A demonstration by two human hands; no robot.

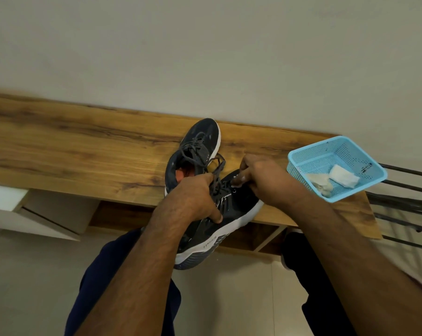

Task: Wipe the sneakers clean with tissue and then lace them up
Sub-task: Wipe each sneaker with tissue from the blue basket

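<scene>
Two dark grey sneakers with white soles are at the wooden shelf (84,146). The far sneaker (200,141) lies on the shelf, laced, with its toe towards the wall. The near sneaker (229,214) hangs over the shelf's front edge, tilted on its side. My left hand (195,200) grips its upper and pinches a grey lace (217,170) between thumb and finger. My right hand (261,178) pinches the lace's end at an eyelet near the toe. Two crumpled tissues (331,180) lie in a blue basket.
The blue plastic basket (309,158) stands on the shelf's right end, close to my right wrist. Black metal rods (403,190) run out to the right of it. A white wall rises behind the shelf. My knees are below.
</scene>
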